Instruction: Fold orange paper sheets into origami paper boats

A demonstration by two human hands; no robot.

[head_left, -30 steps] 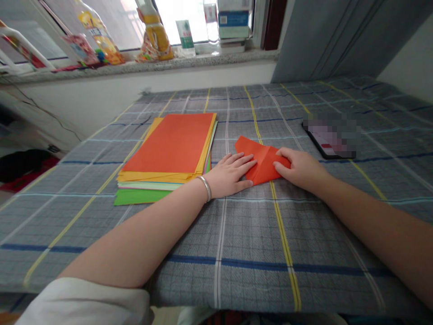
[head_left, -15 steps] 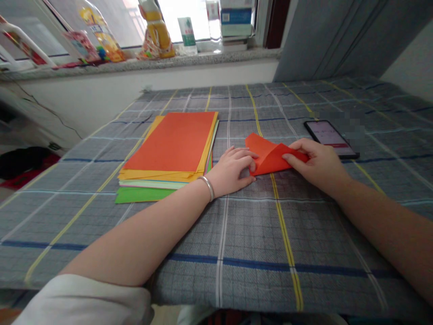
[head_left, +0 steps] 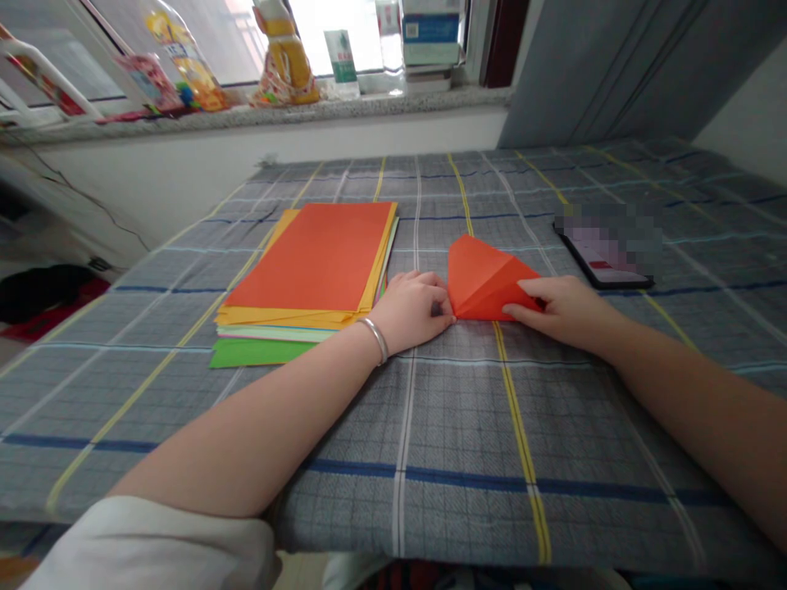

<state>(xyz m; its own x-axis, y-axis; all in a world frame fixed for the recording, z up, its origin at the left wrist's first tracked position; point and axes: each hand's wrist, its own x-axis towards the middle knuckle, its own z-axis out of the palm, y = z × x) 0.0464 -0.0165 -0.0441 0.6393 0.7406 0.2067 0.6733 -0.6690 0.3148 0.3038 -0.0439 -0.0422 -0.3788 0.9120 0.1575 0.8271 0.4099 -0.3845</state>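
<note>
Covering the worktop: a grey checked cloth [head_left: 461, 459] with yellow, white and blue stripes; clock hours below are read from the folded paper on it.
Curtain: grey, hanging at one o'clock [head_left: 608, 74] beyond the far edge.
Windowsill: stone [head_left: 369, 106], around eleven o'clock, bearing bottles, a white and green tube [head_left: 343, 61] and, at its right end, stacked boxes [head_left: 430, 37].
Paper stack: flat at nine o'clock [head_left: 320, 254], an orange sheet on top, yellow, pale and green edges showing below.
Left hand: fingers curled at between eight and nine o'clock [head_left: 415, 310], fingertips at the paper's near left corner; whether they pinch it or only press, I cannot tell.
Right hand: at between three and four o'clock [head_left: 557, 310], clamped on the paper's right end between thumb and fingers.
Folded paper: orange-red [head_left: 483, 279], on the cloth between the hands, creases slanting across it.
Phone: lying between two and three o'clock [head_left: 602, 246], its screen blurred out.
Bangle: silver [head_left: 376, 340], around the left wrist.
</note>
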